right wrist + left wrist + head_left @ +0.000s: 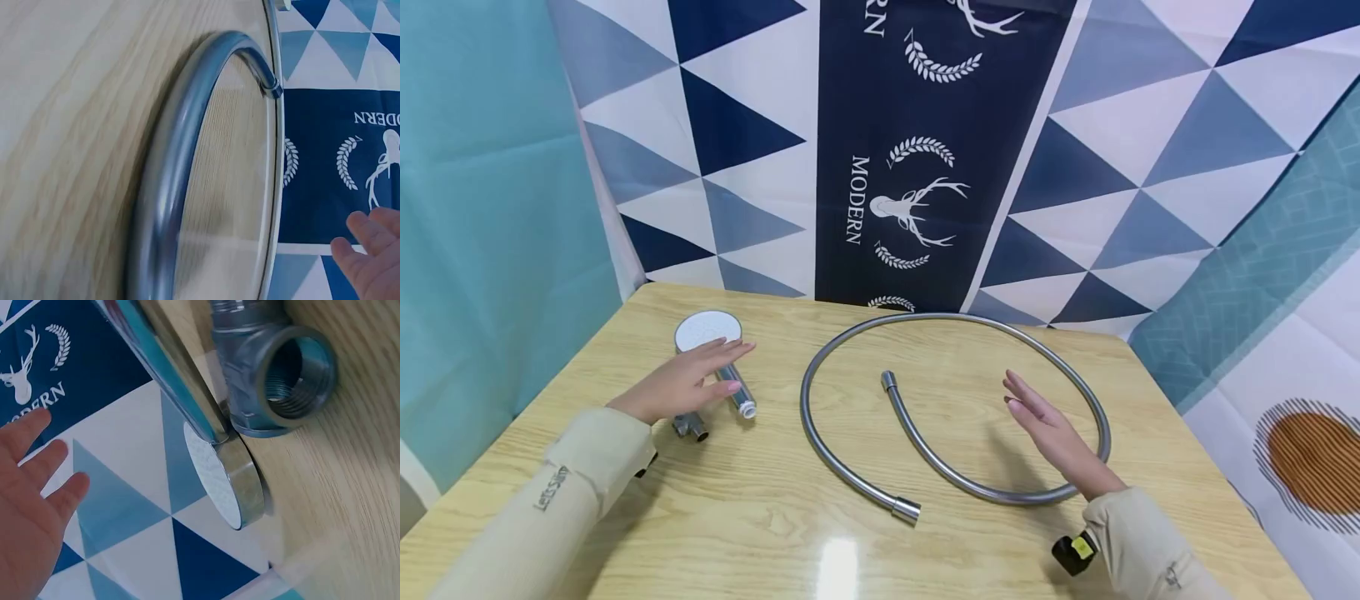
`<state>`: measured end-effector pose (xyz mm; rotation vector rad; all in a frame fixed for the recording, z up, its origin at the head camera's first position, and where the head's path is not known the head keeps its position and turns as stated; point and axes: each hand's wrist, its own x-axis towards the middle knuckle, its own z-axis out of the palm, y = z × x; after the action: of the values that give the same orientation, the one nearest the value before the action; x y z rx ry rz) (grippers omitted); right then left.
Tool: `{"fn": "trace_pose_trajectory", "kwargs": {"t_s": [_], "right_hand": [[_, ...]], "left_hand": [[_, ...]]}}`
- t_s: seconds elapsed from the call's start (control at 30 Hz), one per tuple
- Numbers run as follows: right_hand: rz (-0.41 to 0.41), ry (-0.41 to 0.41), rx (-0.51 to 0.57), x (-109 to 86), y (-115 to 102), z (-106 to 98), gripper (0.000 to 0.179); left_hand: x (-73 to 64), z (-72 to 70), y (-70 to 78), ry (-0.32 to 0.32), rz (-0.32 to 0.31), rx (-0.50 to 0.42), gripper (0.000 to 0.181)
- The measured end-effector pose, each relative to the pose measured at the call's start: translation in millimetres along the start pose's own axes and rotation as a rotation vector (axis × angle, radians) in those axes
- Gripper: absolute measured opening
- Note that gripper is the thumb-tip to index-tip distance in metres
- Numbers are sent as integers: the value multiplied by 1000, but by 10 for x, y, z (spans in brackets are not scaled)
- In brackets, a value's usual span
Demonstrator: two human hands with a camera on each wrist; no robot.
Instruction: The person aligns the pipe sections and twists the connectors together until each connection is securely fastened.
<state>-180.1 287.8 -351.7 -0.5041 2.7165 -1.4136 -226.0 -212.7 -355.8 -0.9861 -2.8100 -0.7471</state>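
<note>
My left hand (688, 382), fingers extended, hovers over a hand shower (707, 327) with a round white face and a chrome handle. Beside the handle lies a metal threaded tee fitting (690, 426), and its open threaded end shows large in the left wrist view. On the right, my right hand (1056, 429) is held above a coiled metal shower hose (951, 315), its fingers straight and holding nothing. One hose end (906, 510) points toward the front of the table; the other end (888, 380) lies inside the loop. Part of the hand shower is hidden under my left hand.
Everything lies on a light wooden table (760, 533). Behind it hangs a patterned curtain (752, 167) with triangles and a dark deer-print band. Teal cloth (482, 208) closes off the left side, and another patterned cloth (1270, 375) hangs at the right.
</note>
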Motion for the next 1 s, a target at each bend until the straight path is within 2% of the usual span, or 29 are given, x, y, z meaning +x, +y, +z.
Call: {"fn": "trace_pose_trajectory", "kwargs": {"t_s": [0.13,0.23,0.47,0.63,0.73,1.0], "right_hand": [[77,-33,88,57,-4,48,59],[99,-56,90,101,-5,86,60],[100,-90,33,280,29,110,61],[111,-152,5,410,73,136,62],[107,-184,-4,474,84,198,62],[96,-258,-51,564,38,396,56]], "left_hand": [[23,-6,-39,-23,-30,-104,57],[39,-12,-64,-43,-40,-122,52],[136,-26,-132,-113,-80,-49,47],[247,19,-200,-193,-113,-29,61],[285,64,-231,-223,-122,-35,62],[336,124,-295,-266,-68,64,57]]}}
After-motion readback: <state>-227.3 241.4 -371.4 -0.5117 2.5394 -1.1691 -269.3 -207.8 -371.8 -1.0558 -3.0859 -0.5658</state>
